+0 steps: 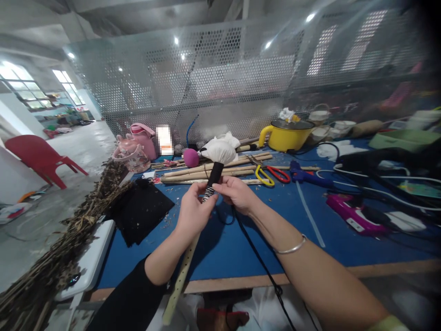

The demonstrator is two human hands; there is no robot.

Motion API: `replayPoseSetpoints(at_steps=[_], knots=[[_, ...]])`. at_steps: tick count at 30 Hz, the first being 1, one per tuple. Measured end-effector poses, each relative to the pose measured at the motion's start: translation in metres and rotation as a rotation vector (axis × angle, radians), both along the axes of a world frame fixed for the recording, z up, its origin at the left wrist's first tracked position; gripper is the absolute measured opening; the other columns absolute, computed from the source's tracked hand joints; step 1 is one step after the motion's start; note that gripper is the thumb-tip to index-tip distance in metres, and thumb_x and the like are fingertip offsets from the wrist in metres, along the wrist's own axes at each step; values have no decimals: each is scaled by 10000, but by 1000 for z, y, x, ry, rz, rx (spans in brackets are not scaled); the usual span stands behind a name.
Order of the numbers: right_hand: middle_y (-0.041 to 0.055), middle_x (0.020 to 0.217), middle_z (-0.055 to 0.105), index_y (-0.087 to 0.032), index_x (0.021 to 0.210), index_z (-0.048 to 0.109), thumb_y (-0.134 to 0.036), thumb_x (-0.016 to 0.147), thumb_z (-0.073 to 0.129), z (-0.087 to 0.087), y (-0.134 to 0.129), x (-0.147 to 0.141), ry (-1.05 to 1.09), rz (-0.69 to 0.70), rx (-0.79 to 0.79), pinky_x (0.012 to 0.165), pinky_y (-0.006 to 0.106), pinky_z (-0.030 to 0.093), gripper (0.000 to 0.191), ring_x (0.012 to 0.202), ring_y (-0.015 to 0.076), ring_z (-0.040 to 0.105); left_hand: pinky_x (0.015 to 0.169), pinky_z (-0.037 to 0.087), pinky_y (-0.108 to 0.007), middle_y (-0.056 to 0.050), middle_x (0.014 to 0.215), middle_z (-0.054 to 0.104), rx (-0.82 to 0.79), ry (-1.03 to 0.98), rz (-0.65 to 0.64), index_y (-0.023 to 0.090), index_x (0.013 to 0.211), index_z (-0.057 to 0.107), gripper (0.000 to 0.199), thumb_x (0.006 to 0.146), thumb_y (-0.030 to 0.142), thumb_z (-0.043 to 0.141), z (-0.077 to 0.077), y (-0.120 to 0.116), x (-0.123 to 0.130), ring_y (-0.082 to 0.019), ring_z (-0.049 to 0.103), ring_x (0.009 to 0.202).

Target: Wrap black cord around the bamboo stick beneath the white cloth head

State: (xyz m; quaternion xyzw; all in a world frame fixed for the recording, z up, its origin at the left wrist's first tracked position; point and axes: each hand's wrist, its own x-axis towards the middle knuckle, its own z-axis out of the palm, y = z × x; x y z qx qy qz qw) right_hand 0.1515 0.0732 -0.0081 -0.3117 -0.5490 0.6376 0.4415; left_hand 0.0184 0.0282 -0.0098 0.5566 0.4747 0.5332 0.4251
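Note:
Between my hands is a pale stick (182, 281) with dark spots, slanting down toward the table's front edge. Its top end carries a rounded bundle of white cloth (222, 151). Black cord (215, 174) is wound thickly below the bundle, and lower down pale gaps show between the turns. My left hand (195, 209) is closed around the stick just under the winding. Thumb and fingers of my right hand (237, 194) pinch at the cord on the winding's right side. A long loose black cord (257, 253) hangs from there over the table edge.
On the blue table (220, 257) lie wooden sticks (213, 174), yellow-and-red-handled scissors (272, 174), a blue glue gun (310, 177), a purple power strip (356, 215) and black cloth (141, 211). A yellow pot (287, 138) stands behind. Dried stems (69, 243) and a white box (91, 262) border the left.

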Motion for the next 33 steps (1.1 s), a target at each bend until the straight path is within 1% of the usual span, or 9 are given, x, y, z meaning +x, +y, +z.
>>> replayPoseSetpoints(at_steps=[5, 8, 10, 13, 15, 18, 24, 30, 33], knots=[[-94, 428, 324, -147, 694, 532, -367, 710, 653, 6, -2, 9, -11, 9, 67, 338, 197, 94, 252, 338, 23, 191, 452, 433, -180, -13, 750, 581, -106, -265, -163, 143, 881, 498, 238, 750, 313, 600, 12, 4, -7, -57, 491, 501], [-58, 495, 457, -134, 758, 586, -323, 677, 672, 9, -5, 12, 0, 36, 88, 340, 195, 102, 223, 347, 21, 225, 472, 443, -186, -27, 737, 574, -152, -343, -268, 124, 857, 520, 214, 770, 312, 576, 17, 3, -10, -64, 507, 515], [-18, 579, 557, -131, 793, 605, -313, 670, 672, 11, -8, 12, 13, 44, 97, 341, 195, 108, 229, 351, 19, 249, 422, 411, -179, -21, 724, 551, -166, -396, -348, 127, 867, 531, 216, 780, 322, 561, 17, 0, -11, -58, 473, 484], [0, 611, 593, -133, 782, 614, -309, 663, 677, 12, -11, 11, 28, 34, 115, 346, 191, 117, 222, 355, 17, 254, 347, 291, -131, 2, 707, 499, -206, -487, -424, 147, 884, 526, 206, 795, 332, 541, 16, -4, -10, -27, 376, 440], [-11, 570, 572, -136, 745, 612, -311, 661, 683, 12, -12, 10, 37, 16, 138, 351, 188, 139, 207, 363, 22, 268, 340, 238, -111, 18, 683, 463, -240, -526, -436, 157, 881, 514, 198, 799, 336, 536, 16, -5, -9, -14, 337, 428], [-14, 529, 549, -140, 703, 603, -319, 678, 678, 14, -14, 9, 27, 2, 174, 365, 187, 186, 196, 385, 39, 324, 341, 238, -113, 27, 669, 446, -247, -530, -412, 164, 855, 498, 202, 784, 346, 551, 16, -6, -8, -14, 331, 424], [38, 657, 635, -130, 718, 611, -321, 708, 652, 16, -17, 9, -46, 32, 228, 402, 197, 268, 195, 465, 72, 448, 337, 251, -122, 32, 666, 440, -224, -473, -369, 172, 816, 469, 203, 773, 349, 560, 18, -5, -6, -26, 349, 432], [1, 548, 568, -137, 711, 616, -304, 720, 643, 14, -13, 10, -64, 20, 236, 401, 201, 261, 170, 452, 77, 434, 332, 246, -120, 33, 670, 440, -204, -463, -368, 174, 837, 461, 160, 811, 325, 507, 19, -6, -6, -23, 339, 423], [10, 569, 586, -140, 717, 613, -327, 723, 638, 12, -12, 10, -70, 26, 232, 397, 204, 260, 189, 446, 78, 426, 327, 242, -117, 36, 665, 449, -197, -479, -364, 185, 886, 463, 164, 814, 327, 504, 18, -6, -6, -23, 333, 412]])
